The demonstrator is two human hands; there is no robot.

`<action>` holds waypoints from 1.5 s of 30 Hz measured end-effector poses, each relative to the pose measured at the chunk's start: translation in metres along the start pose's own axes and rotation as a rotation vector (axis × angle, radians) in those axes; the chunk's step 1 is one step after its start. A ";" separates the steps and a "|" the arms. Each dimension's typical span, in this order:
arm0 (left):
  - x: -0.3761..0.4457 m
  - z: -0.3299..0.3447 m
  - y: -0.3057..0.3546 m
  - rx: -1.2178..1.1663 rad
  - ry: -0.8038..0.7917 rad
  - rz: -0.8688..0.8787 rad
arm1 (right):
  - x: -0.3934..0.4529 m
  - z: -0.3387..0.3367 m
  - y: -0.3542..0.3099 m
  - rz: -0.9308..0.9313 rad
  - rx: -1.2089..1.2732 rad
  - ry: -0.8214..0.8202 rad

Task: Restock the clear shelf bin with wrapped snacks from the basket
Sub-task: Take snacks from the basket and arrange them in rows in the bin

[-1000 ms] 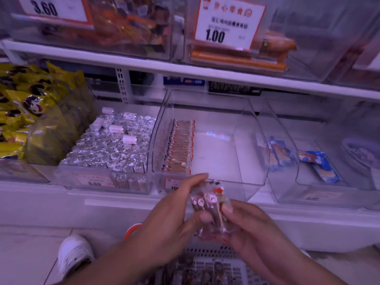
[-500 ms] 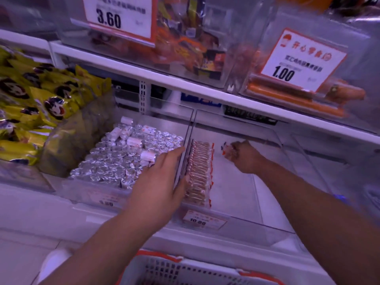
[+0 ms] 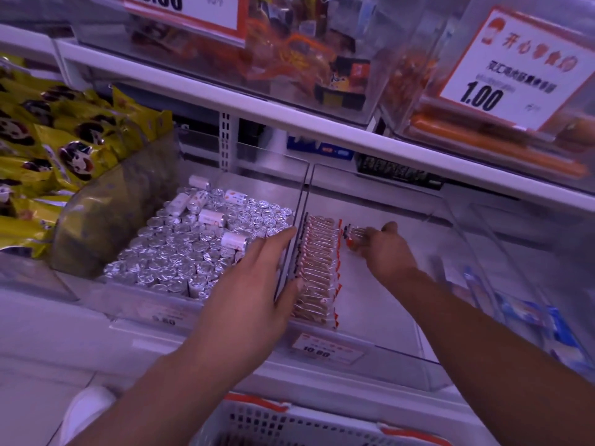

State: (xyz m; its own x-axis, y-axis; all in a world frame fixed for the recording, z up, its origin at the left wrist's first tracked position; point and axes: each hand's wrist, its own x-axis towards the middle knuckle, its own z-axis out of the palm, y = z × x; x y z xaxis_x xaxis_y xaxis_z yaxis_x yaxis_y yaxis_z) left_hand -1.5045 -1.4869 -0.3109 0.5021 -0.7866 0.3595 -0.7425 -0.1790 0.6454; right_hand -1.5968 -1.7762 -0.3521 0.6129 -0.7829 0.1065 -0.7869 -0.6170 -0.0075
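Note:
The clear shelf bin (image 3: 402, 358) stands on the lower shelf with a row of clear-wrapped brown snacks (image 3: 317, 268) packed along its left wall. My right hand (image 3: 384, 249) reaches deep into the bin and pinches a small bunch of wrapped snacks (image 3: 352, 235) just right of the row's far end. My left hand (image 3: 254, 284) rests on the bin's left wall, fingers straight over the top edge and thumb inside against the row. The white basket (image 3: 289, 423) with orange trim shows at the bottom edge, its contents mostly out of view.
A bin of silver foil rolls (image 3: 193, 249) sits left of the clear bin, yellow bags (image 3: 58, 149) beyond it. Blue-wrapped packs (image 3: 531, 317) lie in the bin to the right. The shelf above (image 3: 354, 136) carries price-tagged bins overhanging the work area.
Both hands held the bunch over the basket a second ago. The right hand then carried it into the bin and has lowered it beside the row; the left hand moved to the bin wall.

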 end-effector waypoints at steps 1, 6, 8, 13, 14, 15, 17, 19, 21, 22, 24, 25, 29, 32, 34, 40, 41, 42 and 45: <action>0.000 0.001 0.000 -0.002 0.004 0.004 | -0.001 0.004 -0.004 -0.006 0.038 -0.017; -0.001 0.004 -0.001 -0.014 0.023 0.006 | -0.006 0.013 -0.015 -0.036 0.267 0.048; -0.001 0.004 -0.002 -0.022 0.023 -0.001 | -0.008 0.014 -0.010 -0.035 0.287 0.071; 0.000 0.006 -0.005 -0.042 0.018 -0.018 | -0.008 0.013 -0.005 -0.050 0.317 0.126; -0.001 0.006 -0.006 -0.047 0.015 -0.020 | -0.009 0.013 -0.005 -0.062 0.264 0.135; -0.001 0.006 -0.006 -0.049 0.014 -0.020 | -0.009 0.012 -0.005 -0.074 0.185 0.145; -0.001 0.006 -0.007 -0.049 0.014 -0.020 | -0.009 0.010 -0.005 -0.119 0.017 0.148; -0.001 0.006 -0.006 -0.051 0.011 -0.018 | -0.011 0.009 -0.006 -0.144 -0.061 0.138; -0.001 0.006 -0.006 -0.050 0.016 -0.016 | -0.012 0.009 -0.008 -0.142 -0.072 0.131; -0.001 0.006 -0.006 -0.050 0.019 -0.015 | -0.012 0.008 -0.009 -0.138 -0.068 0.131; -0.001 0.006 -0.007 -0.056 0.021 -0.015 | -0.014 0.007 -0.009 -0.130 -0.022 0.125; -0.001 0.006 -0.007 -0.060 0.021 -0.014 | -0.014 0.006 -0.008 -0.131 0.008 0.120; -0.001 0.007 -0.007 -0.068 0.021 -0.007 | -0.012 0.002 -0.005 -0.125 0.163 0.142; -0.001 0.007 -0.008 -0.072 0.026 -0.008 | -0.008 -0.001 -0.002 -0.059 0.294 0.170; -0.001 0.007 -0.008 -0.071 0.026 -0.008 | -0.007 -0.001 0.000 -0.030 0.371 0.173; 0.000 0.007 -0.008 -0.077 0.031 -0.011 | -0.004 0.002 0.002 -0.019 0.412 0.157; 0.000 0.007 -0.007 -0.077 0.031 -0.013 | -0.004 0.003 0.002 -0.025 0.375 0.171; 0.000 0.007 -0.007 -0.080 0.030 -0.012 | -0.004 0.003 0.003 -0.024 0.333 0.186; 0.000 0.006 -0.008 -0.084 0.024 -0.007 | -0.005 0.003 0.004 -0.006 0.298 0.194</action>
State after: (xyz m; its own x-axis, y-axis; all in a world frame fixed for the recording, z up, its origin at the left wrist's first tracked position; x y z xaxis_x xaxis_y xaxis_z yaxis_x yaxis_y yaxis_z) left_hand -1.5018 -1.4891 -0.3201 0.5188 -0.7707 0.3700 -0.6994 -0.1338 0.7021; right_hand -1.6028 -1.7745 -0.3559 0.5699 -0.7673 0.2940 -0.7103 -0.6399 -0.2933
